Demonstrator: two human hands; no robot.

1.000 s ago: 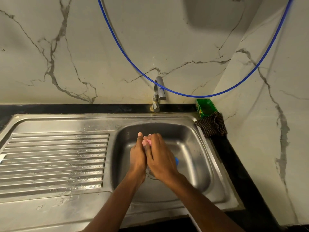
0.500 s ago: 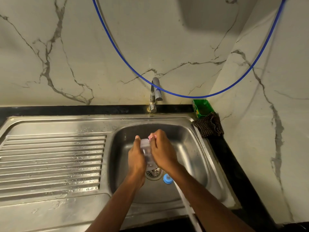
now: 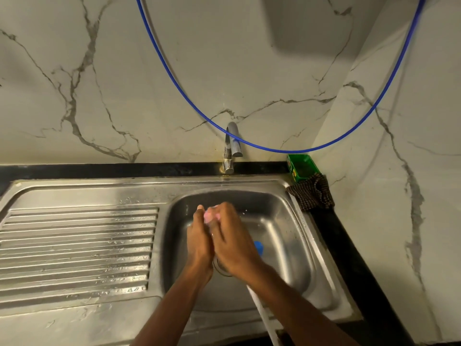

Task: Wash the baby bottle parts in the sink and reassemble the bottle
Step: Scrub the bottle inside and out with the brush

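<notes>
The hands have closed together again: left hand (image 3: 199,243) and right hand (image 3: 232,243) press around something pink (image 3: 209,217), perhaps a sponge, hiding the bottle above the sink (image 3: 294,236).

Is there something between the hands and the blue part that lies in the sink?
Nothing visible blocks it. The blue part lies on the sink floor just past the right hand, partly hidden by it. Both hands, the left hand too, are closed around a pink piece, so they are not free.
</notes>
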